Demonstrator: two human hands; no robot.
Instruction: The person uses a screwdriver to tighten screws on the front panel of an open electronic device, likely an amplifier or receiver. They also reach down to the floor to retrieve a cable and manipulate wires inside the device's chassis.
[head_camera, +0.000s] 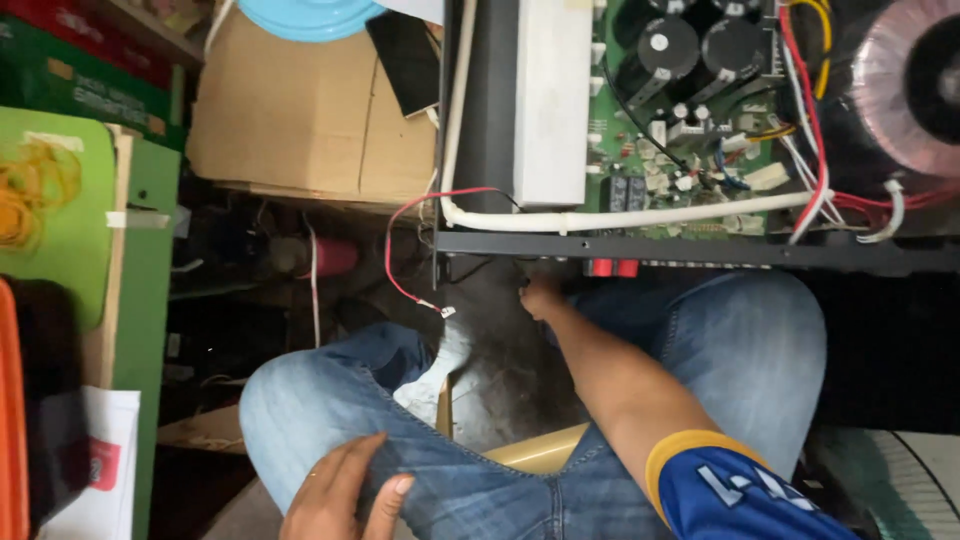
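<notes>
1. Chassis (700, 250) of an opened amplifier fills the upper right; its dark front rail runs level just above the person's knees.
2. Right hand (540, 297) reaches up from the lap to the underside of that rail, just left of two small red parts (612, 267) – its fingers look curled in, but whether they grip anything I cannot tell, since the fingertips are hidden in shadow.
3. Left hand (340, 495) rests on the jeans (440, 450) well below the chassis, fingers loosely spread and bent over the denim fold, holding no tool.
4. Red wire (400, 240) loops out from the chassis's left end and hangs down to a small white plug (446, 312), left of the right hand and not touching it.
5. Inside the chassis: a green board (690, 110) with black capacitors, a white block (551, 100) to its left, a wound ring coil (910, 90) at far right.
6. Left of the chassis sits a cardboard box (310, 110) – a blue plate (310, 15) lies on top.
</notes>
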